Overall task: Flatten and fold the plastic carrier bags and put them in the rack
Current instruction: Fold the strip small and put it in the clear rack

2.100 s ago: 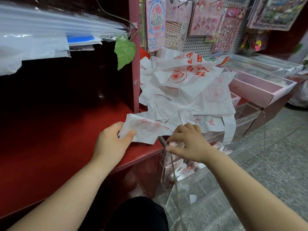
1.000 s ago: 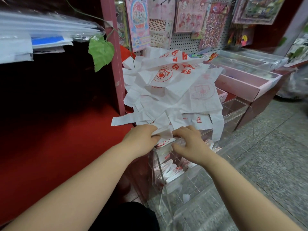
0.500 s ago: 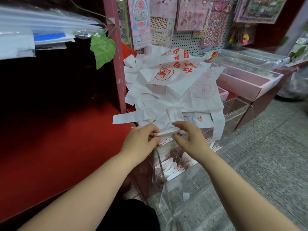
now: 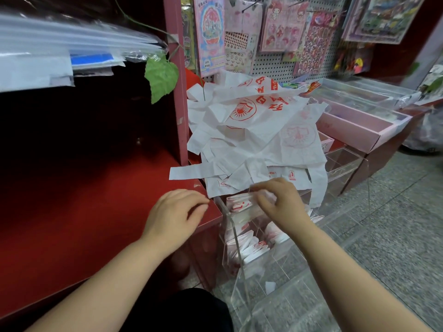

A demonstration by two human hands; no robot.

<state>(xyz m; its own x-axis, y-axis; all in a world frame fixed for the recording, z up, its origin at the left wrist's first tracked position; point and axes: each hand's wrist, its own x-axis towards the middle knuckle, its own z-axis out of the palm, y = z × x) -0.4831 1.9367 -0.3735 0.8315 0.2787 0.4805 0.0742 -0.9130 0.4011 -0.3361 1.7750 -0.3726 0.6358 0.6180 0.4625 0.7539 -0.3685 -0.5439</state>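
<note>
Beside the red shop surface, white red-printed plastic carrier bags lie heaped within reach. The right hand pinches 1 folded bag into the clear acrylic rack. The left hand hovers loosely curled and empty.

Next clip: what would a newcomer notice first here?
A messy pile of carrier bags, white with red print, fills the centre, right of the red shelf. Below it the right hand pinches a folded bag at the top of the clear rack; the left hand hovers empty.
</note>
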